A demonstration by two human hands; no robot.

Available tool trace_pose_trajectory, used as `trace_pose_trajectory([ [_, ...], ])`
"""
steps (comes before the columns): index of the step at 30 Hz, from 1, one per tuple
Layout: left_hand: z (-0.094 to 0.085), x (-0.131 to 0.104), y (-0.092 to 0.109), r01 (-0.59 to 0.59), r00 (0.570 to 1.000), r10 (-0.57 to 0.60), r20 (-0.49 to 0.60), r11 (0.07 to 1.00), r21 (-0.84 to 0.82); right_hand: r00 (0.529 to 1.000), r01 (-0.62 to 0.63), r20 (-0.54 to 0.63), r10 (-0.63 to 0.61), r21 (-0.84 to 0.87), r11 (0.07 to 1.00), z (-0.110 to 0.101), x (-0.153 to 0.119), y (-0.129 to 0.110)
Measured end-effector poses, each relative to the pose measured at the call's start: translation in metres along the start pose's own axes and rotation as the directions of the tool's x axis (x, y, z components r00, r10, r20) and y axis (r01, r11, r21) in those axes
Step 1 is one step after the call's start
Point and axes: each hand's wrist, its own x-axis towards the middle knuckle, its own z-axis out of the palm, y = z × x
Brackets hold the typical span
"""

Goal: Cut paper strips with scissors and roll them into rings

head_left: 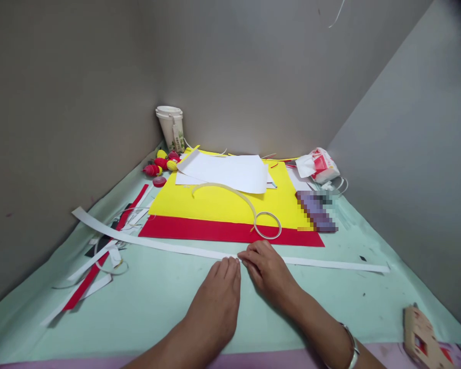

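A long white paper strip (169, 247) runs across the table from far left to right, its left end curling up. Near its middle my left hand (223, 287) has its fingers closed on the strip. Right beside it, my right hand (267, 266) pinches the same strip with thumb and fingertips. The short stretch between the hands is mostly covered by fingers. Just beyond my right hand lies a metal-looking ring (268, 238) on the edge of a red sheet (200, 229).
A yellow sheet (223, 207) carries white papers (226, 171) and a curved pale strip (230, 188). Scraps, including a red strip (86, 282), lie left. Behind stand a lidded cup (171, 128) and red-yellow balls (152, 170). A tissue pack (322, 166) and wooden tool (420, 328) are right.
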Motion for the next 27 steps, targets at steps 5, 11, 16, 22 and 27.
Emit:
trace_pose_trajectory([
  [5, -0.002, 0.001, -0.001, 0.012, 1.000, -0.012, 0.017, 1.000, -0.026, 1.000, -0.003, 0.013, 0.003, 0.003, 1.000, 0.000, 0.000, -0.003],
  [11, -0.007, 0.001, -0.001, 0.011, 0.999, -0.010, 0.050, 1.000, -0.028, 0.989, -0.044, -0.145, 0.039, -0.033, 0.998, -0.019, 0.005, 0.016],
  [16, -0.010, 0.003, 0.000, 0.008, 0.995, -0.006, 0.099, 1.000, -0.021, 0.964, -0.223, -0.196, 0.180, -0.226, 0.948, -0.039, 0.021, 0.046],
  [22, -0.014, 0.003, -0.001, 0.013, 0.985, -0.006, 0.174, 0.999, -0.038, 0.929, -0.366, -0.092, 0.358, -0.364, 0.857, -0.039, 0.055, 0.055],
  [27, -0.013, 0.004, -0.002, 0.012, 0.987, -0.003, 0.158, 0.998, -0.054, 0.887, -0.461, -0.122, 0.446, -0.316, 0.830, -0.037, 0.061, 0.065],
])
